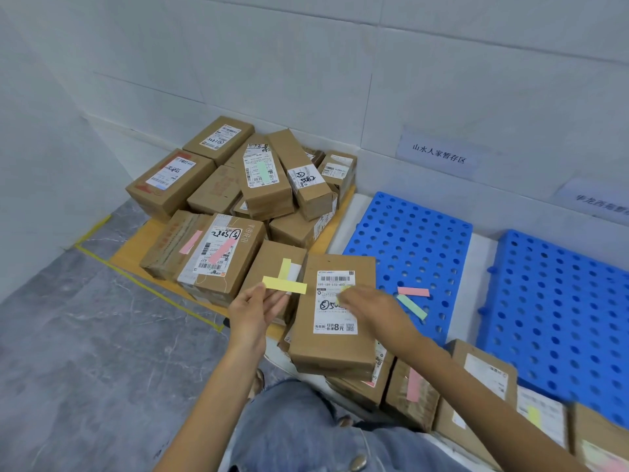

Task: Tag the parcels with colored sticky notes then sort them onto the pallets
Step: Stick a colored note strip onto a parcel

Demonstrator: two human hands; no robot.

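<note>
On parcel [335, 350], right hand [372, 310] fingers blurred, grip unclear; left hand [253, 310] pinches yellow notes [285, 285]; press one flat, clear of barcode [335, 278].

We find the heap of parcels [238, 185] at the back left, against the wall [306, 80]. To its right lie the left pallet [425, 233], with two sticky notes [413, 291] on it, and the right pallet [561, 301]. In front of both runs a row of parcels [483, 366], with one parcel [335, 349] on top at its left end.
</note>
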